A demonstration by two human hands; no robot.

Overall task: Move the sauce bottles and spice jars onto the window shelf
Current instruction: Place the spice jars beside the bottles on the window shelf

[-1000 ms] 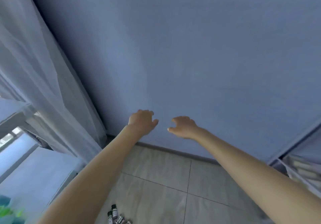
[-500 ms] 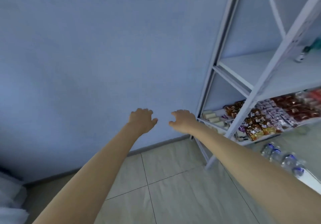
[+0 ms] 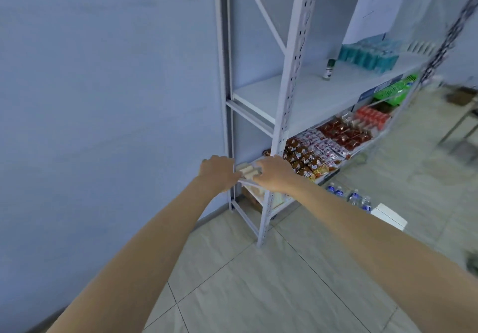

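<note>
Both arms stretched forward, empty. Left hand (image 3: 218, 173) and right hand (image 3: 274, 175) side by side, fingers loosely curled, holding nothing, in front of pale metal shelving rack (image 3: 289, 115). Small green-capped bottle (image 3: 328, 70) stands upright on bare middle shelf, far right, well apart from hands. Packaged snacks (image 3: 323, 149) fill lower shelf. Plastic water bottles (image 3: 349, 197) on tiled floor (image 3: 258, 294) beside rack.

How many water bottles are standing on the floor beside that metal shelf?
4 can be made out: blue-capped water bottles in a row on the floor tiles, right of the metal shelf and below the snack packets. More may be hidden behind the right forearm.
</note>
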